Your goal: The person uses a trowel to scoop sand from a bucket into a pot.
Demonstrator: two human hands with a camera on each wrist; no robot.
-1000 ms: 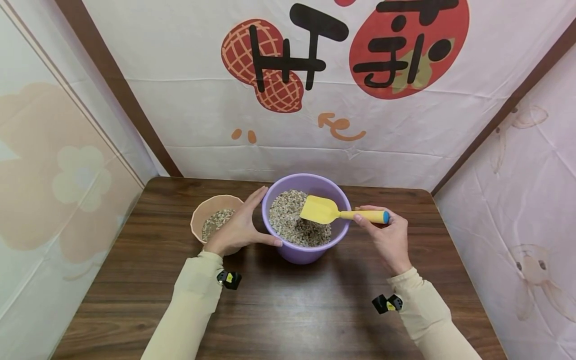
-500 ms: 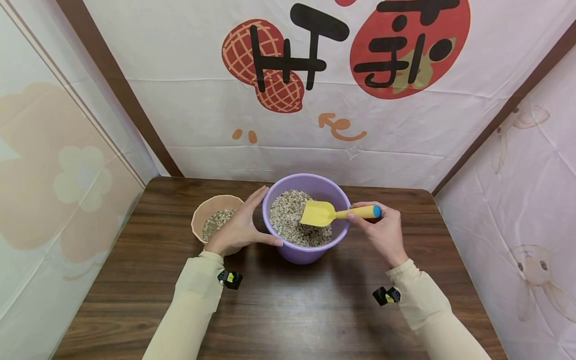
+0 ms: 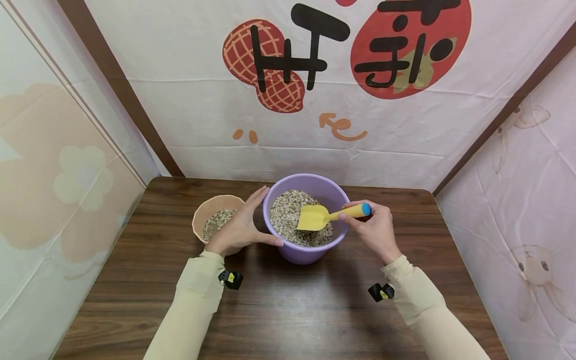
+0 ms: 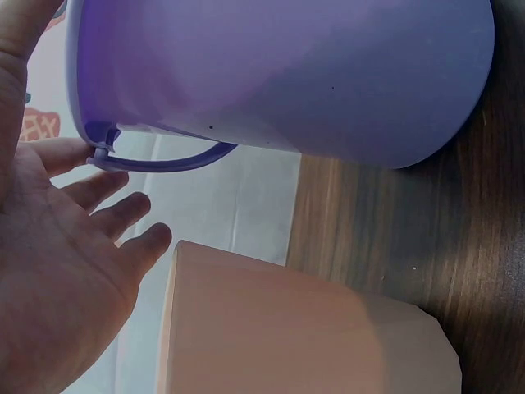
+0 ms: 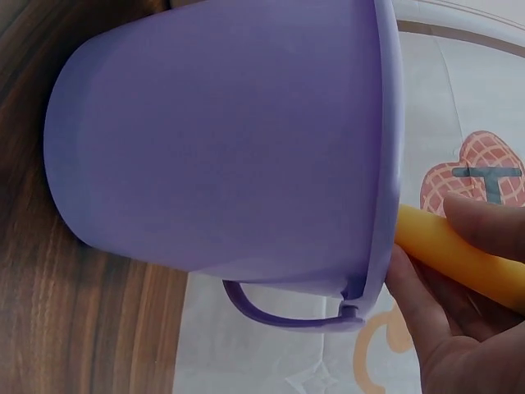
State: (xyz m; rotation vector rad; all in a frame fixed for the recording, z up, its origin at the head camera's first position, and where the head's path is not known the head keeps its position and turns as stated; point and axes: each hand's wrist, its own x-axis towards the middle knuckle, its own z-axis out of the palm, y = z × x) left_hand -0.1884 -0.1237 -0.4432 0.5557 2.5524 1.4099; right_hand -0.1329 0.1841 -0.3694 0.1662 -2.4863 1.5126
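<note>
Right hand (image 3: 378, 230): bucket's (image 3: 300, 256) three o'clock, fingers pinching the yellow scoop's (image 3: 313, 218) handle, probably to steer it.
Left hand (image 3: 240, 229): nine o'clock, fingers outstretched at the rim, presumably steadying.
Scoop: broad-bladed, blue-tipped, over gravel (image 3: 284, 218) inside the bucket.
Bucket: smooth lilac, upright on the surface (image 3: 292, 310).
Peach bowl (image 3: 210, 206): partly behind the left hand.
Printed backdrop (image 3: 288, 155): twelve o'clock.

your bucket (image 3: 300, 255) looks like smooth plastic, scoop (image 3: 313, 218) too, grains (image 3: 288, 212) look rough, your tabletop (image 3: 288, 315) is slightly glossy wood, backdrop (image 3: 189, 105) looks like creased cloth
</note>
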